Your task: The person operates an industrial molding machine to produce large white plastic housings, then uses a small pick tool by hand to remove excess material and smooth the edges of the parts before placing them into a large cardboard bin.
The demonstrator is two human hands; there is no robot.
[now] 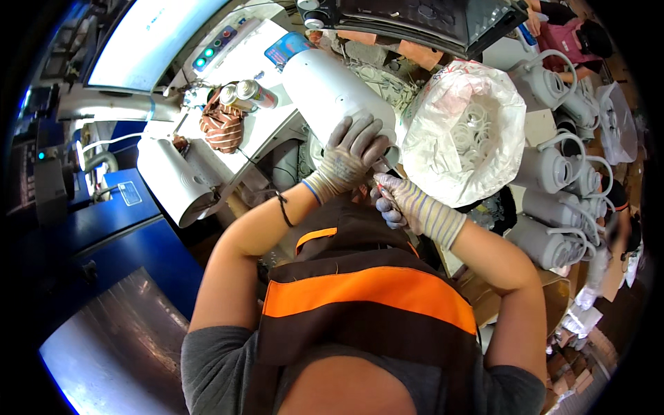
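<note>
My left hand, in a grey-coated work glove, lies over the near end of a large white cylinder and grips it there. The cylinder slants away from me to the upper left, its far end by a blue printed piece. Close to its near rim, my right hand, in a striped glove with grey fingertips, is closed round a slim tool with a red handle. The tool points at the cylinder's rim; its tip is too small to make out clearly.
At the right stands a white plastic bag of pale rings, then stacked grey-white canisters with looped handles. Spray cans and a brown striped cloth sit on the white bench. Another white cylinder lies left, above blue cabinets.
</note>
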